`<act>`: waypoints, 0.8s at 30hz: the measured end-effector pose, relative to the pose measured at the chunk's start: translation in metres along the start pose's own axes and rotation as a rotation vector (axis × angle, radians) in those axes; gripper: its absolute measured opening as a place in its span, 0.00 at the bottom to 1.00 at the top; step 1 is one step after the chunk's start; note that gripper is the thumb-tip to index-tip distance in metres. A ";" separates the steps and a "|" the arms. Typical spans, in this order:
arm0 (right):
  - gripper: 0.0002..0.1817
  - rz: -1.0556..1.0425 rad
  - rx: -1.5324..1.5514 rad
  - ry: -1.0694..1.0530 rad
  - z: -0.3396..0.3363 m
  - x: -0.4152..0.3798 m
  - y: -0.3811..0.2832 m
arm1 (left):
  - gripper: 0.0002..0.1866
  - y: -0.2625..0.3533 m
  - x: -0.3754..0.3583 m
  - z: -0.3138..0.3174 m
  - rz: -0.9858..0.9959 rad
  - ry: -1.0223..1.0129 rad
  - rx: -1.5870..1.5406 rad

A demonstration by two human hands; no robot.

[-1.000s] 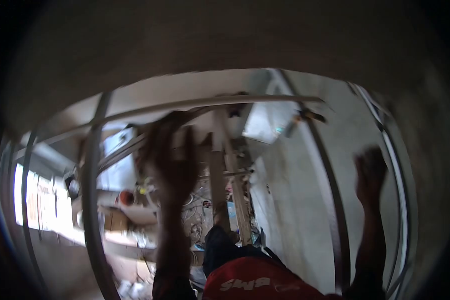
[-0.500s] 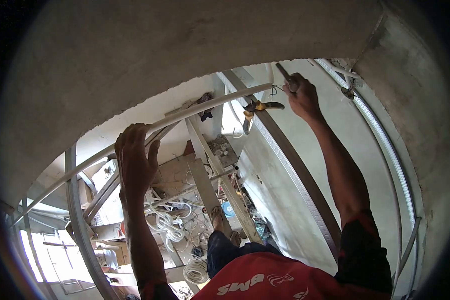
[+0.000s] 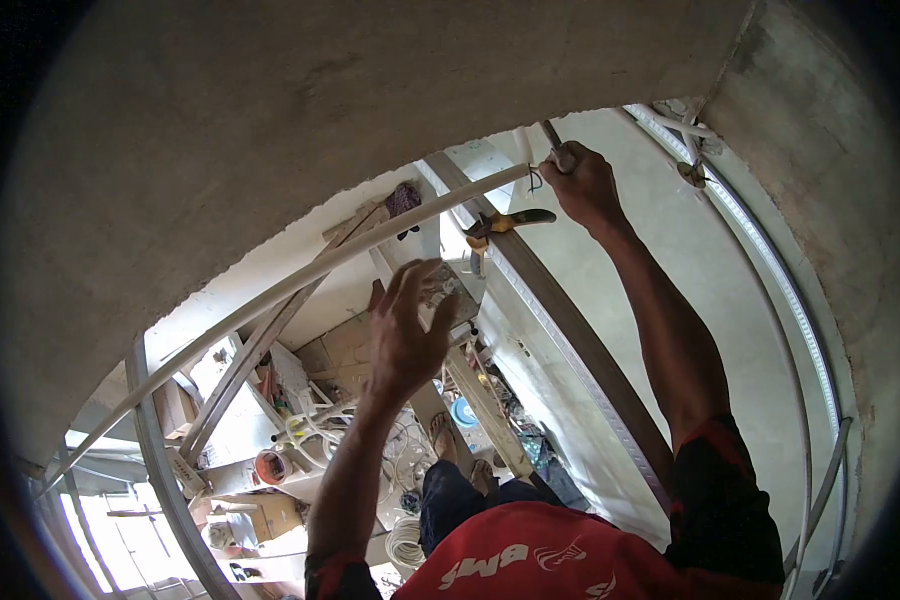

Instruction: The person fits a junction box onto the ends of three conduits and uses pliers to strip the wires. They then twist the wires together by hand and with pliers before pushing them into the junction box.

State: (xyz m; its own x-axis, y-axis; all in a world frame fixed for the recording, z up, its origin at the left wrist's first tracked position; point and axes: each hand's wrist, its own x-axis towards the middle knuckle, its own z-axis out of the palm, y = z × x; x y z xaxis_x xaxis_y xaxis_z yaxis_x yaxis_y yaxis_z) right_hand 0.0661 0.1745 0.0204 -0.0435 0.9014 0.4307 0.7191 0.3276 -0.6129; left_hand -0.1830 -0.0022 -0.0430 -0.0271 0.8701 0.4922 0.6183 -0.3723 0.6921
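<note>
the left hand (image 3: 407,335) has let go of the white conduit (image 3: 300,278) and hangs open just below it. the right hand (image 3: 582,183) stays closed on a thin tool at the conduit's far end; pliers (image 3: 505,222) hang beside it.

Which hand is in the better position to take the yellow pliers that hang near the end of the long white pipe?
Probably the left hand: it is open and free below the white pipe, near the pliers. The right hand is closed on a tool at the pipe's end.
</note>
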 end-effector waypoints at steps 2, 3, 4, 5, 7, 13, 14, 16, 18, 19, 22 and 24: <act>0.10 0.006 0.031 -0.003 -0.003 0.001 0.001 | 0.19 0.009 0.015 0.019 0.000 0.041 -0.112; 0.10 0.013 0.032 -0.001 -0.002 0.001 0.005 | 0.19 0.013 0.023 0.024 0.001 0.033 -0.112; 0.10 -0.020 0.047 0.006 0.000 -0.001 0.009 | 0.20 0.017 0.028 0.027 -0.030 0.047 -0.164; 0.10 -0.057 0.059 0.016 -0.002 -0.001 0.010 | 0.20 0.020 0.032 0.030 -0.059 0.064 -0.217; 0.09 -0.018 0.078 -0.053 -0.006 -0.005 0.011 | 0.18 0.016 0.038 0.030 -0.043 0.085 -0.214; 0.06 0.054 0.426 -0.202 -0.012 -0.005 0.029 | 0.08 0.030 0.067 -0.015 -0.035 0.111 -0.070; 0.05 0.201 0.525 -0.280 -0.017 -0.006 0.024 | 0.08 0.029 0.075 -0.018 -0.032 0.103 -0.065; 0.05 0.248 0.560 -0.275 -0.011 -0.001 0.032 | 0.10 0.028 0.095 -0.017 0.128 0.016 0.071; 0.05 0.292 0.593 -0.270 -0.009 0.001 0.034 | 0.11 0.025 0.112 -0.005 0.213 -0.017 0.172; 0.04 0.281 0.575 -0.267 -0.010 0.003 0.032 | 0.13 0.022 0.121 0.002 0.293 -0.041 0.268; 0.04 0.283 0.624 -0.304 -0.007 0.007 0.036 | 0.15 0.014 0.156 0.025 0.203 -0.241 0.209; 0.03 0.300 0.689 -0.339 -0.003 0.008 0.048 | 0.15 0.018 0.181 0.041 0.199 -0.344 0.220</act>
State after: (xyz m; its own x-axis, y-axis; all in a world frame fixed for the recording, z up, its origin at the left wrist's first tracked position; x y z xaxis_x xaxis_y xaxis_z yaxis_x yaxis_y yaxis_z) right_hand 0.1022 0.1960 -0.0033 -0.2042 0.9785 0.0281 0.1511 0.0599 -0.9867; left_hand -0.1449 0.1615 0.0370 0.3488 0.8591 0.3746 0.7380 -0.4981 0.4552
